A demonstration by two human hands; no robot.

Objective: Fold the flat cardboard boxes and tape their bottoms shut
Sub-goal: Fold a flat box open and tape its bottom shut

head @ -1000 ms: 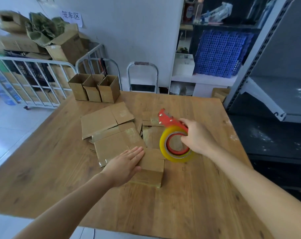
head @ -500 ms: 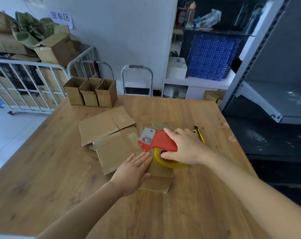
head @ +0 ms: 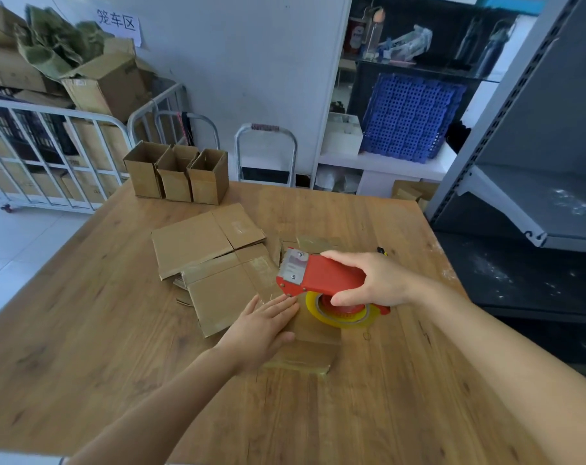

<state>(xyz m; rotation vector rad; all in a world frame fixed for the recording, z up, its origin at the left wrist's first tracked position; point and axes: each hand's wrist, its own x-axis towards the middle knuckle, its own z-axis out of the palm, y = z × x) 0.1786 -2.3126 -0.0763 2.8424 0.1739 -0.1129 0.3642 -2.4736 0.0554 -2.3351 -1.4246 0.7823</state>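
Near the middle of the wooden table (head: 110,347), a small cardboard box (head: 310,352) is laid with one broad face upward and is pressed down by the left hand (head: 261,327). The fingers (head: 278,305) of that hand are held straight and close together, flat on the cardboard, with the thumb set slightly apart at the near side. Just beyond the fingertips, a red tape dispenser (head: 321,275) is gripped by the right hand (head: 375,280). Its fingers are curled over the top of the red body and the thumb is tucked beneath, just above the yellowish tape roll (head: 340,318). The roll is lowered over the far end of the box's upper face (whether tape is actually touching the cardboard cannot be told), and the toothed metal end is pointed away to the left. A glossy strip of tape is seen along the box's near lower edge.

Just left of the box, a loose pile of flat cardboard blanks (head: 197,245) is spread, overlapping one another. At the far left corner, three folded boxes (head: 176,176) are stood upright in a touching row, open tops upward. Beyond the table, a white cage trolley (head: 50,156) is loaded with cartons, and a blue crate (head: 412,119) is propped on a white shelf.
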